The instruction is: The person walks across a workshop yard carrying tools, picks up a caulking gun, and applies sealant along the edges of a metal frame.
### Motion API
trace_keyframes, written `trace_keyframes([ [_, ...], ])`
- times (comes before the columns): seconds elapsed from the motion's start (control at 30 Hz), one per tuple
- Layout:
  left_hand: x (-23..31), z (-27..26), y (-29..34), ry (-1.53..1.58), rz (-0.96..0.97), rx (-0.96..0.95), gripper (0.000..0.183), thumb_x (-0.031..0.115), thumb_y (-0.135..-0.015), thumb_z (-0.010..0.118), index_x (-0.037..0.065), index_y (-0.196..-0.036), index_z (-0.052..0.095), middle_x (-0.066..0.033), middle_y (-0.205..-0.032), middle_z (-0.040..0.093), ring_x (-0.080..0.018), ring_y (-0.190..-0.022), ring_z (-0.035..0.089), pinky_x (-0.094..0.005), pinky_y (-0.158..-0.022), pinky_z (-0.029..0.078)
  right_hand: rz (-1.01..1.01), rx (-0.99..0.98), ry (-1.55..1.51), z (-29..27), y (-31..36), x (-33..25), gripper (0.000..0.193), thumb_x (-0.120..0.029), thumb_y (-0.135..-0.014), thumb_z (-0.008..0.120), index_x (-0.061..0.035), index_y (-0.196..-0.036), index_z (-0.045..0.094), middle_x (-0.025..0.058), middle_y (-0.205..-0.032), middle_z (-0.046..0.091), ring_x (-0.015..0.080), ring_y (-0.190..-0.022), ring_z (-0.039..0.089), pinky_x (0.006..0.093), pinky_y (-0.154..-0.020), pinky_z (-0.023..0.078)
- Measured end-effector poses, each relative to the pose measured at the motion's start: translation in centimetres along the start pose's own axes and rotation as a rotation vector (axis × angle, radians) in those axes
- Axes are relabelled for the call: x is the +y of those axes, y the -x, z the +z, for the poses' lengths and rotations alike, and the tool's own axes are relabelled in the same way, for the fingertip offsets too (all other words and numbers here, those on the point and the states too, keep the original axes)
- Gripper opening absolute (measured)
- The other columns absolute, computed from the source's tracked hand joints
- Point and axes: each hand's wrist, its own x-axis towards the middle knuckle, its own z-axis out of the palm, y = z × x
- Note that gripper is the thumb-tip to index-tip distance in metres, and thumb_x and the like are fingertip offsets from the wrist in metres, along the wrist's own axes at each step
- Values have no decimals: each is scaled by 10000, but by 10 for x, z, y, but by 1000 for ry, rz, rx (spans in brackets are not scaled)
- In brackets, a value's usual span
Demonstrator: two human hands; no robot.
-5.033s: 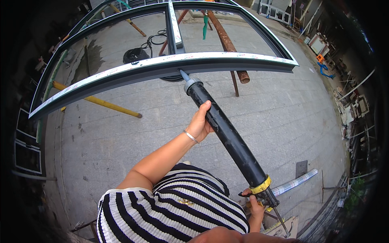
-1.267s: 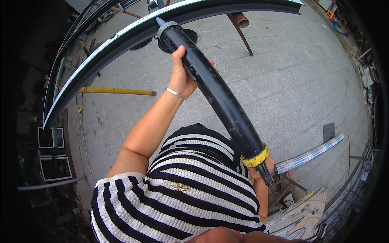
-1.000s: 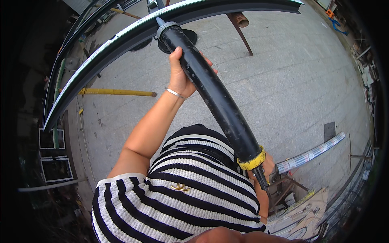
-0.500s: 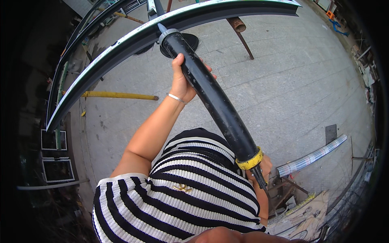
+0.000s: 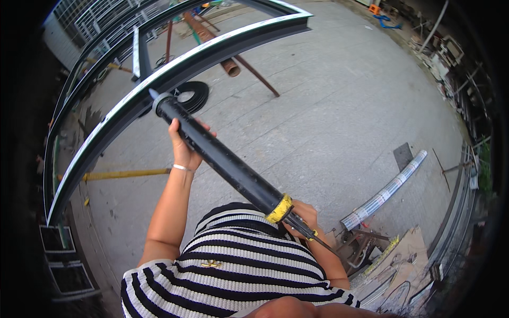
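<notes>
Leftmost, I see a dark metal frame (image 5: 180,63), the nozzle (image 5: 154,95) of the caulking gun (image 5: 233,164) at its edge. I have the left hand (image 5: 185,152) wrapped around the barrel's front, the right hand (image 5: 306,214) gripping the rear, partly hidden. Farther right, a wrapped bundle (image 5: 384,192) lies on the floor (image 5: 318,122).

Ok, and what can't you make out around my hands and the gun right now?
All in the head view:
Left hand: palm hidden behind the gun.
Right hand: fingers' grip mostly hidden by the gun's rear.
Nozzle: tip too small to tell if it touches the frame.
Frame: far side cut off by the top edge.
</notes>
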Motion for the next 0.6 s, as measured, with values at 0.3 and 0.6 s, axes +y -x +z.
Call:
trace_keyframes([
  [0.3, -105, 133, -21, -83, -127, -99, 543, 614, -882, 568, 94, -1033, 535, -93, -916, 649, -239, -863, 667, -452, -794, 567, 674, 298, -568, -130, 52, -11, 226, -95, -865, 662, 17, -1060, 633, 115, -905, 690, 233, -842, 669, 371, -823, 535],
  [0.6, -157, 239, -80, -279, -180, -261, 564, 586, -934, 508, 29, -1015, 549, -96, -884, 648, -190, -767, 685, -362, -646, 606, 636, 498, -520, -186, 46, 24, 316, -267, -880, 626, 32, -972, 578, 174, -875, 655, 292, -816, 652, 439, -800, 534],
])
